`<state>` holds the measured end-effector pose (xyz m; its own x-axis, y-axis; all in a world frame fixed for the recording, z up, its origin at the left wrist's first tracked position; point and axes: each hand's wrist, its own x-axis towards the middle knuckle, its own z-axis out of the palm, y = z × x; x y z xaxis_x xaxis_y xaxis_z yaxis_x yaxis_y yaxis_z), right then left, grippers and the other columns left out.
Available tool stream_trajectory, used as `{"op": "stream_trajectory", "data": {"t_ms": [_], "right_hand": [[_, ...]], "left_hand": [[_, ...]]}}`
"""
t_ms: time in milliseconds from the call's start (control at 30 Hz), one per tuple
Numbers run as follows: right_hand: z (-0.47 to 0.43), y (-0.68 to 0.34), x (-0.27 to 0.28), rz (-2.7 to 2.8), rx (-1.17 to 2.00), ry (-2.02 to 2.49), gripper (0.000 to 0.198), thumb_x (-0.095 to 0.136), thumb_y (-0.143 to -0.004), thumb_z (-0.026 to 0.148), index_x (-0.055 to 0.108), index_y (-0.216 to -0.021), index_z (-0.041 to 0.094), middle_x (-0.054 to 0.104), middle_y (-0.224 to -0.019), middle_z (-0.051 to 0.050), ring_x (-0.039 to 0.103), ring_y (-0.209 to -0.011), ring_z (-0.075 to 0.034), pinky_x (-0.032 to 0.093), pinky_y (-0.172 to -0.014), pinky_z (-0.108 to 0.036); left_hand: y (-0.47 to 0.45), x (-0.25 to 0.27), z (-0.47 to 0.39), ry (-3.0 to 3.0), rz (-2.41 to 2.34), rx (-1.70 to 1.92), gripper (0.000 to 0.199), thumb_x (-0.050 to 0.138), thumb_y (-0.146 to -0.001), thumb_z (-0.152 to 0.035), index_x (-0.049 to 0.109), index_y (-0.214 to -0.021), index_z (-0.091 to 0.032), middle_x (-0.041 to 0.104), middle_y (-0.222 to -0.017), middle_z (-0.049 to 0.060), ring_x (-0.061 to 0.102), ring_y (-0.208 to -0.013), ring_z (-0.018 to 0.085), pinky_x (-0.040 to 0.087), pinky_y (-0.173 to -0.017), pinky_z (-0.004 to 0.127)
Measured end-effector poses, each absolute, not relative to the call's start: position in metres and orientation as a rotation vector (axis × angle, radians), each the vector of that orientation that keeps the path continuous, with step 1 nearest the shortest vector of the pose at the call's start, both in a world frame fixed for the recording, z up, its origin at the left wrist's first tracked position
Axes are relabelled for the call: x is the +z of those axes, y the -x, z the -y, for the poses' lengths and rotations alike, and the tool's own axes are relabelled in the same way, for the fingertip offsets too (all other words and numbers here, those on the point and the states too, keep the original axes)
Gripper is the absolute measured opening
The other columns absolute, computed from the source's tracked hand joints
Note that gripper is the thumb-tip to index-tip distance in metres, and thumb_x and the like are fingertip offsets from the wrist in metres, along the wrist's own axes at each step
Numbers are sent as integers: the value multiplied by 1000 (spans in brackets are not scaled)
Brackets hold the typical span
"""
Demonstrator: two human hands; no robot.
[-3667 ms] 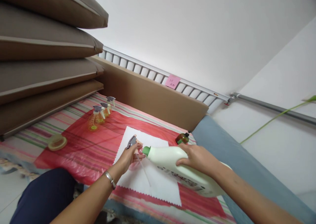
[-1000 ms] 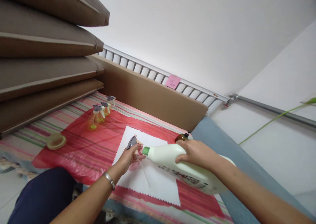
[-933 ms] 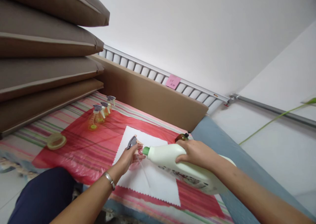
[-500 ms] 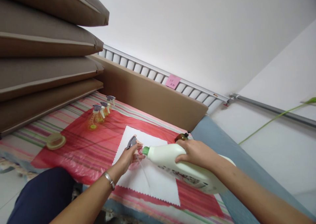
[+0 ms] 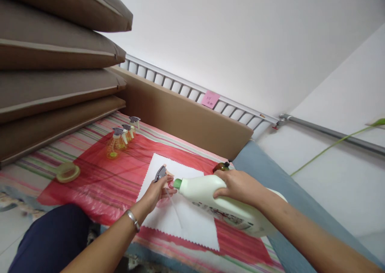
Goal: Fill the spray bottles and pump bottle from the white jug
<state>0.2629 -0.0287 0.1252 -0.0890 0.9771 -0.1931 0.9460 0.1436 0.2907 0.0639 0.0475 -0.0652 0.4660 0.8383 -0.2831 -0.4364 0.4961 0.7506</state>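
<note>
A striped cloth (image 5: pixel 39 166) bore stacked brown cushions (image 5: pixel 60 50) and a sheer red sheet (image 5: pixel 99 180), on which lay a white zigzag-edged sheet (image 5: pixel 195 229); yellowish spray bottles (image 5: pixel 112 147) stood, and a pale ring (image 5: pixel 67 180) lay, toward the left.

Pale mint green on the big bottle (image 5: pixel 200 186), with a brighter green neck (image 5: pixel 178 184) and dark print on its side, next to slate grey on the spray head (image 5: pixel 161 173). Plain white on the sheet (image 5: pixel 195 216) below, laid against see-through red film (image 5: pixel 96 172) — with stripes in pink, green, white and maroon along the cloth (image 5: pixel 45 160). Clear yellow on the spray bottles (image 5: pixel 112 148), creamy yellow on the ring (image 5: pixel 67 179), brown on the small bottle (image 5: pixel 220 167), taupe on the cushions (image 5: pixel 60 48), pink on the note (image 5: pixel 210 99).
</note>
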Motion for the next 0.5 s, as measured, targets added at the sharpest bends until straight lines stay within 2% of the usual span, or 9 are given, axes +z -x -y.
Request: {"op": "stream_trajectory", "data": {"t_ms": [200, 500], "right_hand": [[28, -264, 125, -2101, 117, -1843, 40, 60, -69, 55, 58, -90, 21, 66, -85, -8, 59, -74, -24, 32, -55, -27], [27, -267, 124, -2119, 122, -1836, 40, 61, -69, 56, 58, -90, 22, 66, -88, -8, 60, -75, -25, 32, -56, -28]], "left_hand": [[-64, -68, -49, -663, -685, 865, 44, 61, -70, -45, 55, -103, -16, 54, -123, 13, 69, -72, 23, 51, -71, 34], [-65, -67, -49, -663, -679, 864, 47, 63, -69, -45, 54, -107, -18, 52, -126, 12, 69, -72, 22, 51, -70, 34]]}}
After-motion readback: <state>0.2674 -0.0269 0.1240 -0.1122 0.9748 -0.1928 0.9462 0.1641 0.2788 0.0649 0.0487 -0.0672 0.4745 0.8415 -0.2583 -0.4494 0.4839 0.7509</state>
